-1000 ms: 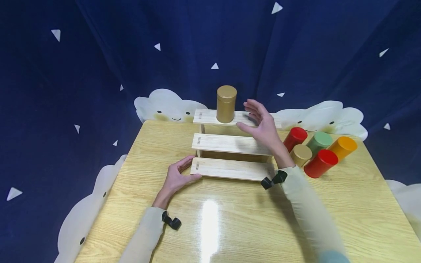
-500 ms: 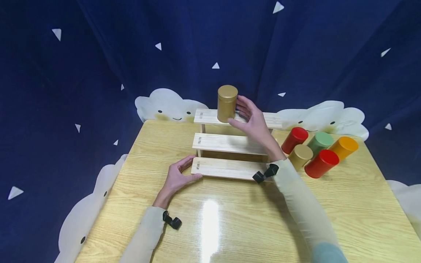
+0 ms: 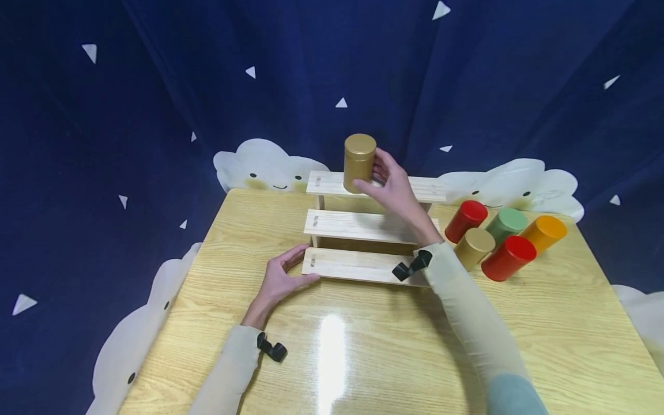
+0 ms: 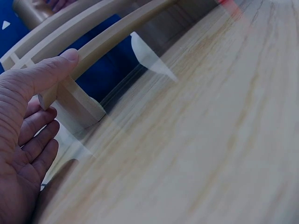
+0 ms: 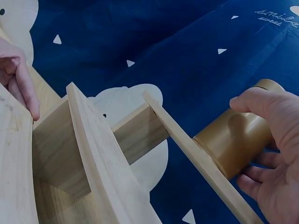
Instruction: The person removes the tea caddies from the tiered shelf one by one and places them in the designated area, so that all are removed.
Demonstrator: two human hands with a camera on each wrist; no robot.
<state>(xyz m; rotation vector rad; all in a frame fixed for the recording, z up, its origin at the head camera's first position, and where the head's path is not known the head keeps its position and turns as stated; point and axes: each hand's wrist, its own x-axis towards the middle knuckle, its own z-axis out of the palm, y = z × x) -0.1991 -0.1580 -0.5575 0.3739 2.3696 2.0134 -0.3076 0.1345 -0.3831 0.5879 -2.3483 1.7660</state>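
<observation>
A gold canister (image 3: 358,164) with a lid stands upright on the top step of a three-step wooden shelf (image 3: 363,226). My right hand (image 3: 394,187) is curled round the canister's right side, the thumb at its front; the right wrist view shows the thumb lying on the gold wall (image 5: 233,140) and the fingers reaching behind. At the shelf's lower left end, my left hand (image 3: 280,279) holds the bottom step. Seen from the left wrist, the thumb (image 4: 51,70) lies on the board's edge with the fingers below it.
Right of the shelf stand a red canister (image 3: 467,221), a smaller gold one (image 3: 474,249), a green one (image 3: 508,225), an orange one (image 3: 543,233) and another red one (image 3: 509,257). A dark blue curtain (image 3: 290,69) with white clouds hangs behind the wooden table (image 3: 394,351).
My right hand has moved left from beside the gold canister and now grips it. The canister has stayed in place on the top step. My left hand has not moved.
</observation>
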